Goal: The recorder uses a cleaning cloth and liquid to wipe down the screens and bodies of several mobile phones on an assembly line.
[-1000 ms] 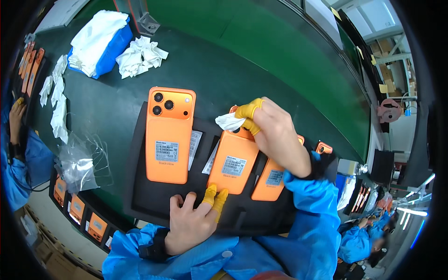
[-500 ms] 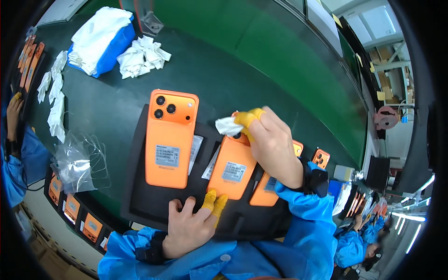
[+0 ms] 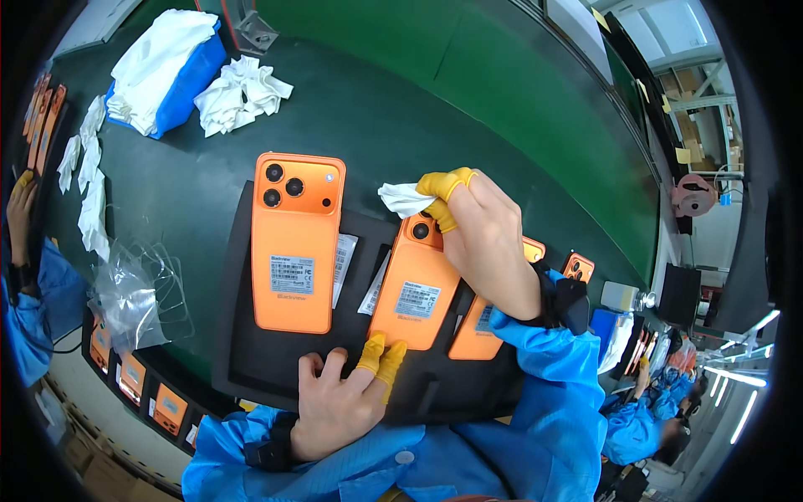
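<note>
A crumpled white cloth [image 3: 405,200], pinched by the right hand's [image 3: 480,238] yellow-sheathed fingertips, has been shifted toward the top edge of an orange rectangular phone [image 3: 412,284] on a black tray [image 3: 272,368]; a round dark lens [image 3: 420,230] is bared, suggesting work nearer the rim. The lower edge is touched by the left hand's [image 3: 341,407] two sheathed fingers, slightly parted. Dark-green tabletop [image 3: 217,205] is left open beyond; sideways room is narrowed by flanking orange phones [image 3: 294,230].

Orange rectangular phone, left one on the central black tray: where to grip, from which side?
I'd take the orange rectangular phone by both long edges just below its orange camera block, fingers coming from above: it lies back up, narrower across than long, and a white printed card flanks its lower right edge.
</note>
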### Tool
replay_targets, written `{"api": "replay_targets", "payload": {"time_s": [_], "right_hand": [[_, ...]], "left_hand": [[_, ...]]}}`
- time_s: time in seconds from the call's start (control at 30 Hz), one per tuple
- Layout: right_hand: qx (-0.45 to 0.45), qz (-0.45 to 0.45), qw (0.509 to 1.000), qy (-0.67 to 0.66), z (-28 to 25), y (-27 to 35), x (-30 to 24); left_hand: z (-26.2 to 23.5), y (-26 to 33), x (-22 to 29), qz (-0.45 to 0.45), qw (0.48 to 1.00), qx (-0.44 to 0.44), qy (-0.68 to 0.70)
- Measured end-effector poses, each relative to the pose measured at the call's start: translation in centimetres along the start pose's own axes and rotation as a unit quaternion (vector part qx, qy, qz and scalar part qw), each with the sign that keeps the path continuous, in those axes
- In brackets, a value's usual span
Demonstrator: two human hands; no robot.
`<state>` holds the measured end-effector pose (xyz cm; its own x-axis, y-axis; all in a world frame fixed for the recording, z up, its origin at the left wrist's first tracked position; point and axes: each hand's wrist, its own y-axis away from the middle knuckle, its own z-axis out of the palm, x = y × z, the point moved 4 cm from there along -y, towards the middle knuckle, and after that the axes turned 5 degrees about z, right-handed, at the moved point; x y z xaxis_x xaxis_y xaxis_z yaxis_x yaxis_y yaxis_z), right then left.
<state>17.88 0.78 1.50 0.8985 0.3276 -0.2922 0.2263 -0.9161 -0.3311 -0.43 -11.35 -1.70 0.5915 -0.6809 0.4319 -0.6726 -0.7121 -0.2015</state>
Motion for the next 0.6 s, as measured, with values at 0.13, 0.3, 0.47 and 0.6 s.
{"api": "replay_targets", "payload": {"time_s": [0.13, 0.3, 0.47, 0.6], "right_hand": [[0.036, -0.007, 0.999, -0.020, 0.0, 1.0, 0.0], [-0.046, -0.005, 0.999, -0.005, 0.1, 6.9, -2.2], [-0.058, 0.017, 0.994, 0.088, 0.3, 5.4, -0.1], [0.080, 0.015, 0.996, -0.028, -0.5, 3.9, 0.7]], "left_hand": [[0.3, 0.2, -0.3, -0.006, 1.000, 0.013, 0.021], [0.2, 0.1, -0.1, -0.004, 0.999, 0.013, 0.033], [0.0, 0.0, -0.2, 0.009, 0.999, 0.036, 0.018], [0.5, 0.3, -0.4, 0.010, 0.999, 0.013, 0.030]]}}
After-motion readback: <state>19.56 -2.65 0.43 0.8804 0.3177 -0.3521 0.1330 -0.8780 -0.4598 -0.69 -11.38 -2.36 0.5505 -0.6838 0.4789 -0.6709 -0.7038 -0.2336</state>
